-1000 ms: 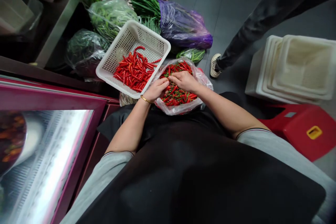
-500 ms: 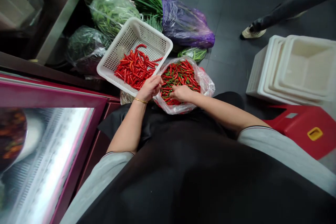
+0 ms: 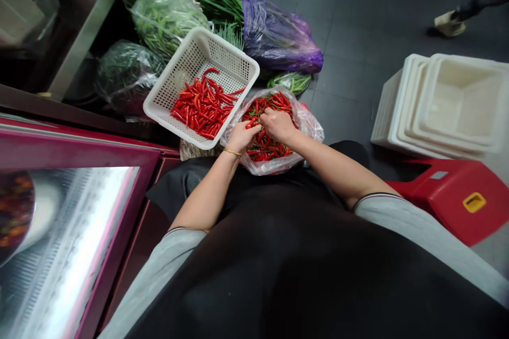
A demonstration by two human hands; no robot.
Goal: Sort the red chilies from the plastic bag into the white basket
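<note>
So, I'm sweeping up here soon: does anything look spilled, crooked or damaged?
Nothing looks spilled or damaged: red chillies lie inside the white basket, and more fill the open plastic bag. The only slightly untidy spot is the nested white tubs on the right, whose rims sit unevenly.

basket [image 3: 156, 96] of chillies [image 3: 204, 106] left of the bag [image 3: 316, 130] of chillies, stacked tubs [image 3: 392, 108] far right

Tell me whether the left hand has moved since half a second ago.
Yes: the left hand has moved right in the view, away from the white perforated basket, further over the chilli bag.
</note>
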